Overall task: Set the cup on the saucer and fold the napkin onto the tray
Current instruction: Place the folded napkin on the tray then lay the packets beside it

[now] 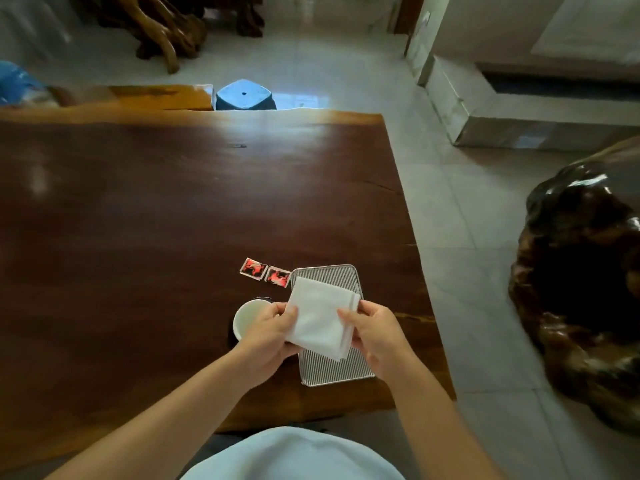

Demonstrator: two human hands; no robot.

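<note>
A white folded napkin (320,315) is held just above the ribbed metal tray (332,372) near the table's front right edge. My left hand (268,336) pinches the napkin's left side and my right hand (375,336) grips its right edge. Left of the tray stands a white cup (247,315) on a dark saucer (231,332); my left hand covers part of both.
Two red and black sachets (265,273) lie on the dark wooden table (156,220) just beyond the tray. A blue stool (244,95) stands past the far edge. A large dark carved wood piece (585,278) sits on the tiled floor to the right.
</note>
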